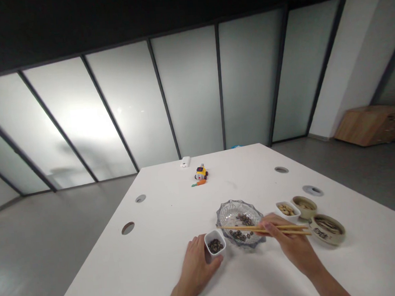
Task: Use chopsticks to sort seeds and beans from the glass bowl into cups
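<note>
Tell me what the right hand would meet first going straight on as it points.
Probably the glass bowl, at its right rim, though depth is unclear and the right hand might pass above it.

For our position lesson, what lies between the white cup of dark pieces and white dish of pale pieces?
In the head view, the glass bowl, chopsticks held above it by the right hand.

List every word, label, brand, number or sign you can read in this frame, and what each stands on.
No text can be read with certainty.
Rightmost bowl: dark characters on its outer wall, too blurred to quote.
Toy car: marks on its dark panel, too small to tell whether they are text.
White box: a small dark mark, too small to make out.
</note>
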Motion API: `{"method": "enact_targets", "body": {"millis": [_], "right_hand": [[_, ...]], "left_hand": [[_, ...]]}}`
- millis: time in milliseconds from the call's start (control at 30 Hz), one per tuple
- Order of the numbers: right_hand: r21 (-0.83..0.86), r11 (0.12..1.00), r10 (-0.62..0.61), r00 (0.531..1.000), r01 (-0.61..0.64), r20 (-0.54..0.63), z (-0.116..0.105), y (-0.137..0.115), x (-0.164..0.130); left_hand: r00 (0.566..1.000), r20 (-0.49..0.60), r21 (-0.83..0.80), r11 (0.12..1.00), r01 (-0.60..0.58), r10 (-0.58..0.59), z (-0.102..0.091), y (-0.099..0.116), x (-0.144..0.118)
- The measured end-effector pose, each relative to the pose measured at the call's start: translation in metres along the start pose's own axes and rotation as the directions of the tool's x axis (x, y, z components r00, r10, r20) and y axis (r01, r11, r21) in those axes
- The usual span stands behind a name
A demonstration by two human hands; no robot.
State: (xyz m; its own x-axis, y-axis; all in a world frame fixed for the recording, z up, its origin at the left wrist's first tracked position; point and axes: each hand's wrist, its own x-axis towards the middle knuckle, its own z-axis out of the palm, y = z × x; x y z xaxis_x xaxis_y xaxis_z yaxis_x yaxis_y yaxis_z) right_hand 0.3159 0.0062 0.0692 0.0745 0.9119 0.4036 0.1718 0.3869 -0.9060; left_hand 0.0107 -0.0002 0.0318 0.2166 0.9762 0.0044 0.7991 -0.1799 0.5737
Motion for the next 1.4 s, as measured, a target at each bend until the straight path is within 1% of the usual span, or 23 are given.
{"method": "enact_targets", "body": {"millis": [67,133,200,267,333,433,567,733,933,1100,1267,1400], "right_hand": [[0.003,1.0,0.02,1.0,-0.02,0.022,0.0,0.0,0.0],[-0.029,1.0,0.001,1.0,-0.002,-0.026,-0.001,0.001,0.0],[-0.121,0.991,-0.06,0.993,0.047,-0.101,-0.003,0.003,0.0],[-0.246,0.96,-0.167,0.977,0.13,-0.132,-0.005,0.005,0.001],[-0.327,0.918,-0.266,0.96,0.224,-0.09,-0.005,0.006,0.002],[-0.342,0.887,-0.329,0.944,0.31,0.003,-0.002,0.005,0.001],[-0.339,0.877,-0.344,0.938,0.34,0.051,0.002,0.003,0.0],[-0.329,0.885,-0.321,0.944,0.329,0.081,0.002,0.006,0.001],[-0.339,0.883,-0.32,0.945,0.325,0.073,-0.001,0.011,0.0],[-0.364,0.875,-0.323,0.945,0.319,0.053,-0.004,0.014,0.002],[-0.35,0.883,-0.314,0.948,0.314,0.058,-0.003,0.01,0.002],[-0.317,0.903,-0.275,0.957,0.291,0.093,0.0,0.006,0.001]], "left_hand": [[1.0,0.001,-0.009,1.0,-0.004,0.004,-0.001,0.001,0.0],[1.0,0.002,-0.001,1.0,0.001,-0.001,-0.001,0.001,0.0],[1.0,0.002,0.007,1.0,0.005,-0.005,0.0,0.0,0.0],[1.0,0.0,0.002,1.0,0.001,-0.001,0.0,-0.001,0.0],[1.0,-0.004,-0.006,1.0,-0.005,0.005,0.001,-0.002,0.0],[1.0,-0.013,-0.001,1.0,-0.007,0.007,0.001,-0.003,0.0],[1.0,-0.006,0.001,1.0,-0.007,0.007,0.001,-0.002,0.001],[1.0,-0.013,0.003,1.0,-0.013,0.013,0.003,-0.003,0.002],[1.0,-0.005,0.008,1.0,-0.017,0.017,0.003,-0.004,0.002],[1.0,-0.019,0.015,1.0,-0.015,0.016,0.005,-0.005,0.002],[1.0,-0.025,0.015,1.0,-0.018,0.018,0.006,-0.006,0.003],[1.0,-0.017,0.012,1.0,-0.019,0.019,0.003,-0.004,0.001]]}}
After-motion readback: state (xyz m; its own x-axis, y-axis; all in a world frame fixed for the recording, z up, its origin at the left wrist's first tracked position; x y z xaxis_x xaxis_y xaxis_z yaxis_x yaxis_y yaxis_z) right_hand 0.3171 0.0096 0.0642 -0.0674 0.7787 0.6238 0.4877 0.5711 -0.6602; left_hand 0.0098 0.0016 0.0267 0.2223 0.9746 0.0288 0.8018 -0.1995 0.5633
